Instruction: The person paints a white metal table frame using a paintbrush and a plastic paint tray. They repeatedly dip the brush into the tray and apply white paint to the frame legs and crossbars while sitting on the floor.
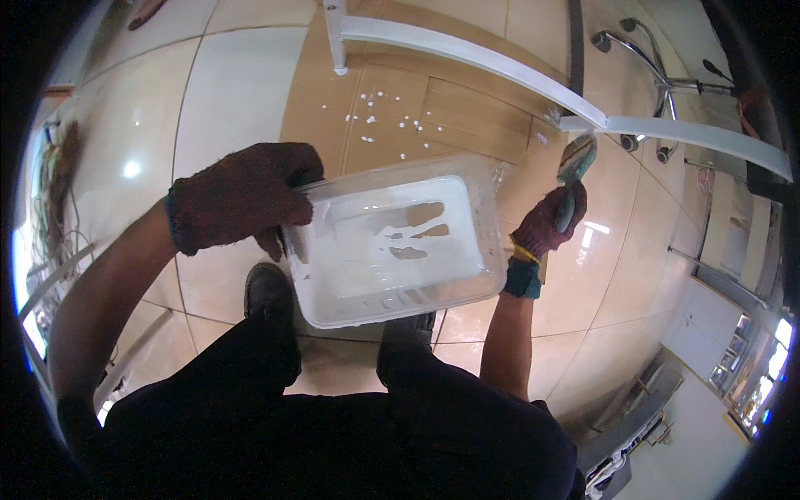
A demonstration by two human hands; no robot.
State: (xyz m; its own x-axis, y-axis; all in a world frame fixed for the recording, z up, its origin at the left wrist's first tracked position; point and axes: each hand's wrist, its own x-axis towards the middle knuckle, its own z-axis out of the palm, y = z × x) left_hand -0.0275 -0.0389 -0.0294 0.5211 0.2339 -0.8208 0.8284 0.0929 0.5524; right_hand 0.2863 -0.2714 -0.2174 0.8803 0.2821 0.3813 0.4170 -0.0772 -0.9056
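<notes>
Shiny tiled floor [237,96], cardboard [312,125] up top, gloved left hand [246,196] pinching the edge of a clear tub [493,279] dead centre, white paint [358,258] inside, gloved right hand [550,219] curled round a paintbrush [576,161], kinda upper right

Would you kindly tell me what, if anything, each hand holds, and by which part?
Left hand: plastic tray, by its left edge. Right hand: brush, by its handle.

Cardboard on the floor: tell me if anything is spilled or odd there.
Yes: small white spots are scattered over the cardboard, just beyond the plastic tray in the left hand. They stand out against the brown and look like drips, possibly of the white liquid in the tray.
</notes>
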